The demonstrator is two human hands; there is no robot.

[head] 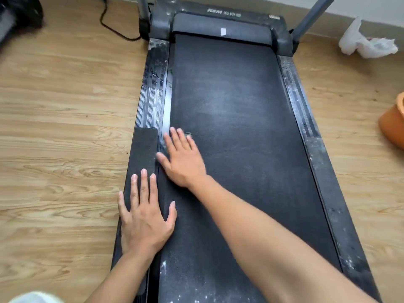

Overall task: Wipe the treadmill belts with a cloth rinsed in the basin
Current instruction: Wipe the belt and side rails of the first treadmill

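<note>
The black treadmill belt [236, 110] runs from the bottom of the view up to the grey motor cover [223, 29]. My left hand [144, 217] lies flat with spread fingers on the left side rail [150, 92], thumb over the belt's edge. My right hand [182, 158] lies flat on the belt's left edge, fingers straight and pointing up-left. A small dark scrap [188, 134] shows at its fingertips; I cannot tell whether it is a cloth. An orange basin [393, 123] sits on the floor at the right edge, partly cut off.
Dust and white specks cover both side rails, the right rail [306, 119] and the near belt. A crumpled white plastic bag [367, 43] lies at the back right. A black cable [113, 29] runs over the wooden floor [65, 127] at the back left. Grey uprights rise at the far end.
</note>
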